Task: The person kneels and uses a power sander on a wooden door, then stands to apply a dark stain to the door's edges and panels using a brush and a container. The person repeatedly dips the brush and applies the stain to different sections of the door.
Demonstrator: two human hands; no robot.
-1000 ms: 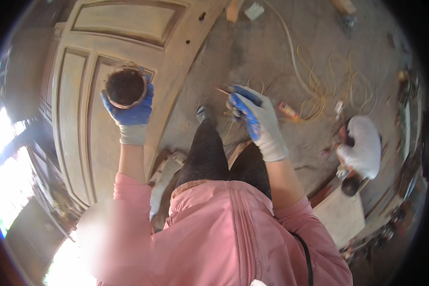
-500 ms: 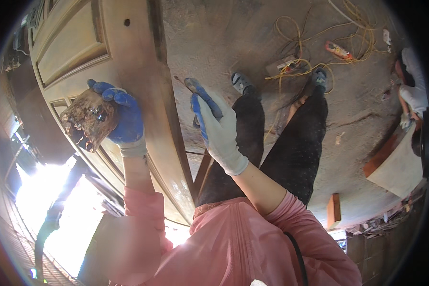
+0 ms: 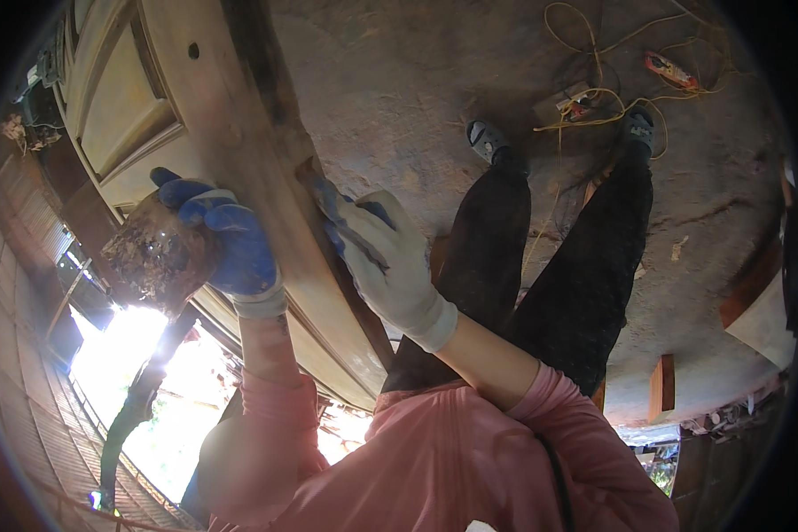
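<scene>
Grey floor (image 3: 399, 80) is seen at right. By the left hand (image 3: 230, 239), a crusted cup (image 3: 155, 257) is gripped near the door (image 3: 226, 124), presumably for easy reach; by the right hand (image 3: 386, 266), apparently, a thin stick (image 3: 363, 246) is pinched at the door's right edge.

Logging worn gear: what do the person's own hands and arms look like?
The left hand wears a mostly blue glove with a white cuff; the right hand wears a white-backed fabric glove with blue on its fingers. Pink fabric sleeves stop short of both gloves. A thin black cord runs along the right sleeve.
</scene>
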